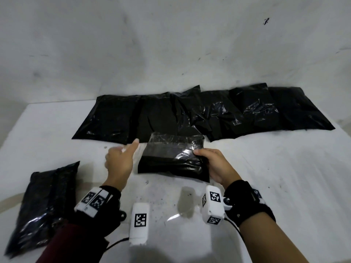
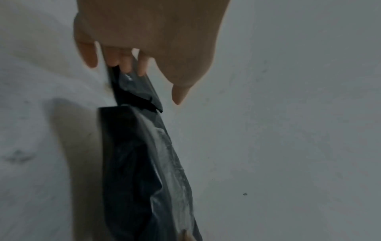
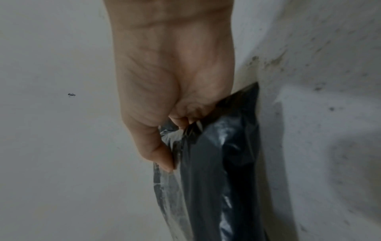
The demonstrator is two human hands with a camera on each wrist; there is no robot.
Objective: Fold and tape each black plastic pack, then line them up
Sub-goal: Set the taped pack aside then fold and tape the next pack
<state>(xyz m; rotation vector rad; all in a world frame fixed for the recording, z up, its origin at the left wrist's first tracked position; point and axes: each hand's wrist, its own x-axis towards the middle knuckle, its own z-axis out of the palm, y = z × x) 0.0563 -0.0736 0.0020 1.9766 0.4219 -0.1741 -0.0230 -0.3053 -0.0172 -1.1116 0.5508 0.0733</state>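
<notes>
While the right hand (image 1: 214, 164) pinches the folded pack (image 1: 172, 158) at its right end, the pack's long axis runs left–right — the left hand (image 1: 119, 160), fingers loosely spread, hovers at its left end

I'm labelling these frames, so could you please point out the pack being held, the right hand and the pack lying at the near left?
Held pack (image 1: 171, 164), head view, its black lower half.
Right hand (image 1: 214, 164), head view, its back.
Near-left pack (image 1: 43, 202), head view, its middle.

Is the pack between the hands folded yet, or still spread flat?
Folded: the held pack is doubled into a short block with clear tape across its top, gripped at its end by the right hand.
</notes>
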